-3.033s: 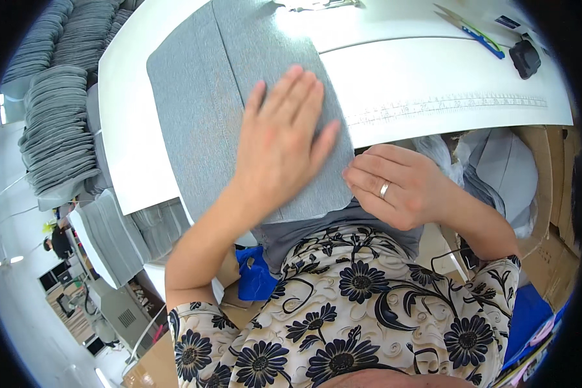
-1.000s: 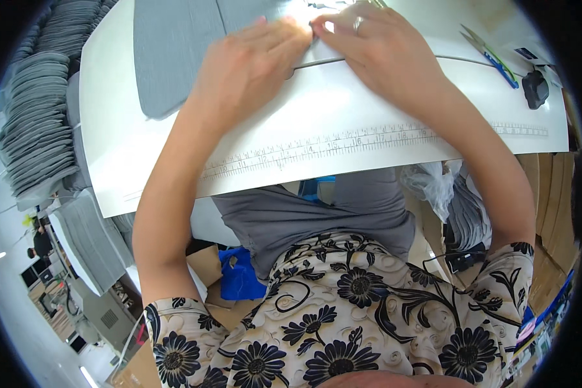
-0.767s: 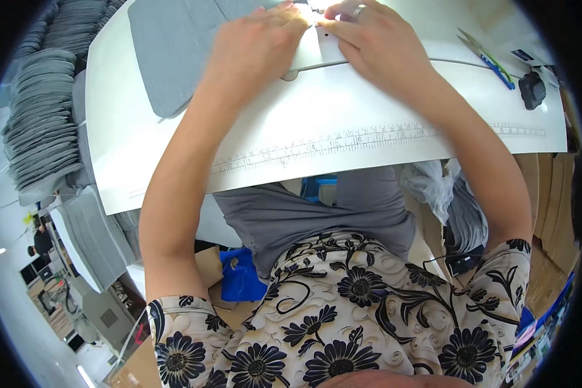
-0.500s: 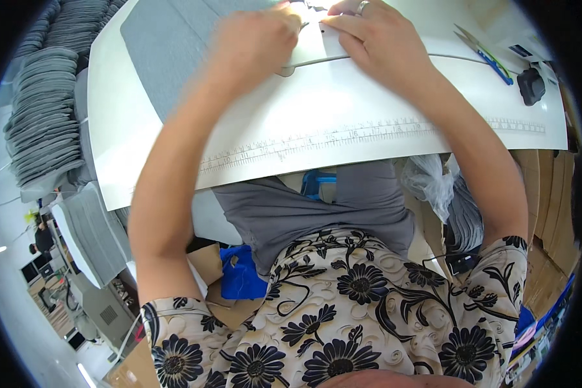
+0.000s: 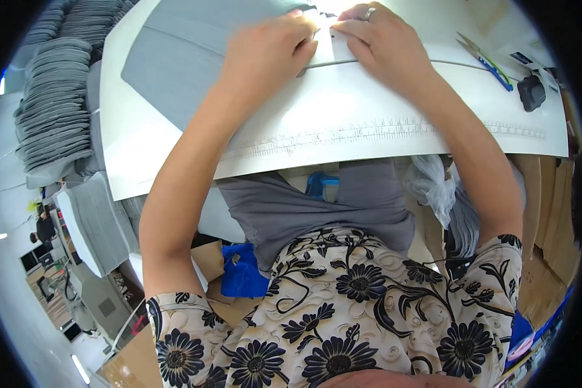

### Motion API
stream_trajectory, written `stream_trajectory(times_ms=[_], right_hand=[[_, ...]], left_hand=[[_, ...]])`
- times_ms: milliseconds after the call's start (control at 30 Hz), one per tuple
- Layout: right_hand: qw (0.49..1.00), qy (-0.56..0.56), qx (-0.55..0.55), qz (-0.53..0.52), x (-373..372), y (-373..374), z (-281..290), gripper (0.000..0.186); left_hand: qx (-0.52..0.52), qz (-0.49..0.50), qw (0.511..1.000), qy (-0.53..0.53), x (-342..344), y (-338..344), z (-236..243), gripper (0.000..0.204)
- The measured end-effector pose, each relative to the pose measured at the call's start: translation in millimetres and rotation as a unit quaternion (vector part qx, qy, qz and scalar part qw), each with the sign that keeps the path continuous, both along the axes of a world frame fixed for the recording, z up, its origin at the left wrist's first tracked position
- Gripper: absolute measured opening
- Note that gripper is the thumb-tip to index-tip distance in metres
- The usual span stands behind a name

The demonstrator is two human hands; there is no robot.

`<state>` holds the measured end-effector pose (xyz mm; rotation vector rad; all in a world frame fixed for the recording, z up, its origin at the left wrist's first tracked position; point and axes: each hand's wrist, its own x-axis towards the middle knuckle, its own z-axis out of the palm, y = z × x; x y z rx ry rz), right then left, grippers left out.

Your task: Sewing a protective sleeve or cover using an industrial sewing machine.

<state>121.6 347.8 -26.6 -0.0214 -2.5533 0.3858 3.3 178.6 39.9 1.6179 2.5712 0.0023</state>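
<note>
On a white sewing-machine table (image 5: 368,97) a flat piece of grey fabric (image 5: 181,61) lies at the upper left, with a seam or fold line across it. My left hand (image 5: 268,55) is closed at the fabric's right edge, its fingers curled beside a brightly lit spot at the top of the view. Close by on the right, my right hand (image 5: 391,52), with a ring on one finger, has thumb and fingertips drawn together at that spot. Glare and the frame's upper edge hide what lies between the fingertips.
Scissors (image 5: 488,63) with blue-green handles lie at the right, near a small black object (image 5: 531,94). Printed ruler markings (image 5: 359,134) run along the table's near side. Tall stacks of grey fabric pieces (image 5: 55,107) stand at the left. A clear plastic bag (image 5: 430,187) hangs below the table edge.
My left hand has shifted slightly right, and the grey fabric has turned and slid right with it. My right hand stays almost in place. The whole view has shifted a little.
</note>
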Motion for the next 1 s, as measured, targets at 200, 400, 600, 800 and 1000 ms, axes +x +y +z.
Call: stream_trajectory(times_ms=[200,400,600,800,1000], right_hand=[[0.998,0.034,0.04,0.032,-4.5,-9.7,3.0,0.021],[0.981,0.065,0.007,0.18,0.6,-48.4,3.9,0.02],[0.978,-0.096,0.044,0.181,-11.0,-105.5,6.8,0.055],[0.978,-0.094,0.072,0.174,-10.0,-117.2,1.1,0.066],[0.971,-0.144,0.067,0.181,-8.5,-119.6,11.9,0.066]], left_hand=[[0.295,-0.127,0.943,0.082,-29.2,-42.3,-32.0,0.034],[0.089,-0.061,0.993,0.053,-23.6,-21.6,4.6,0.028],[0.06,-0.045,0.994,0.075,-21.0,-22.0,1.9,0.031],[0.177,-0.043,0.982,0.055,-19.1,-14.0,-19.1,0.03],[0.183,-0.023,0.975,0.126,-15.1,1.9,-25.4,0.021]])
